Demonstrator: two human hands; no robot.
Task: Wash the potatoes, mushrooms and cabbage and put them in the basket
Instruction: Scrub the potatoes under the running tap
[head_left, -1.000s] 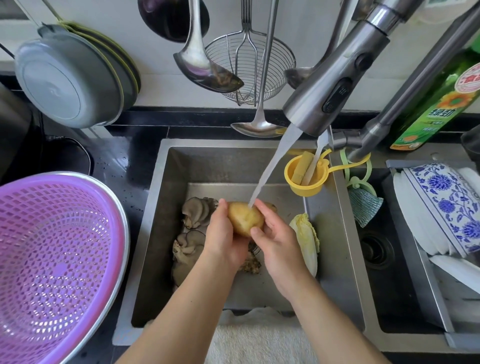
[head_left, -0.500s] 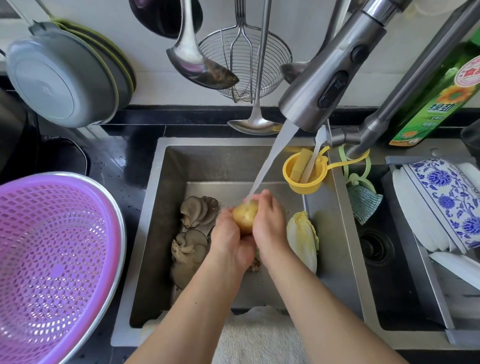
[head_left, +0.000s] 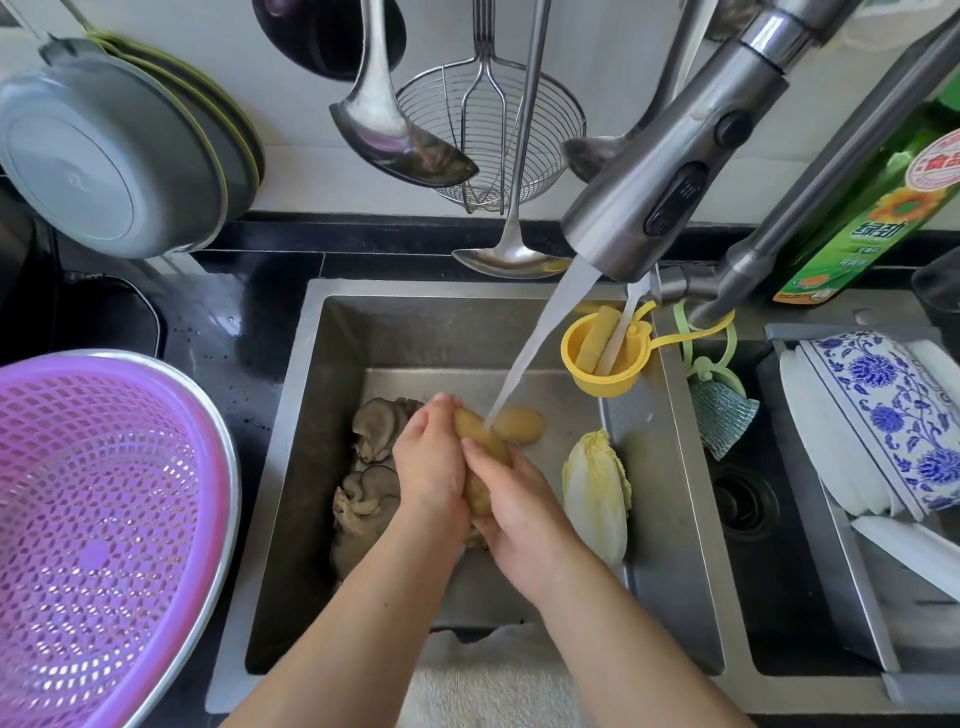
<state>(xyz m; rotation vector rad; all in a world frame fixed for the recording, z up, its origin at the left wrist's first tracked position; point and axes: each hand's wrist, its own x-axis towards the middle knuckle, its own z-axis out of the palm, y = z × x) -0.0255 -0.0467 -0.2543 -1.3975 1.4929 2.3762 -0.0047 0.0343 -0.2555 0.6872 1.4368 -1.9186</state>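
Over the steel sink (head_left: 306, 415), my left hand (head_left: 428, 462) and my right hand (head_left: 519, 499) both grip one yellow potato (head_left: 480, 441) under the running water (head_left: 540, 343) from the faucet (head_left: 670, 171). A second potato (head_left: 519, 425) lies on the sink floor just behind them. Grey oyster mushrooms (head_left: 363, 467) lie at the sink's left, partly hidden by my left hand. A pale cabbage (head_left: 595, 493) lies at the sink's right. The purple basket (head_left: 93, 519) stands on the counter to the left, with nothing in it.
A yellow cup (head_left: 602, 358) hangs at the sink's back right, with a green scrubber (head_left: 719, 415) beside it. Blue-patterned dishes (head_left: 878, 415) fill the right basin. Ladles (head_left: 395, 130) and a wire skimmer (head_left: 488, 114) hang on the wall. A towel (head_left: 493, 686) lies at the front edge.
My hands have turned the potato so it now lies lengthwise between them, rubbing it under the stream. The second potato behind them has come into sight.
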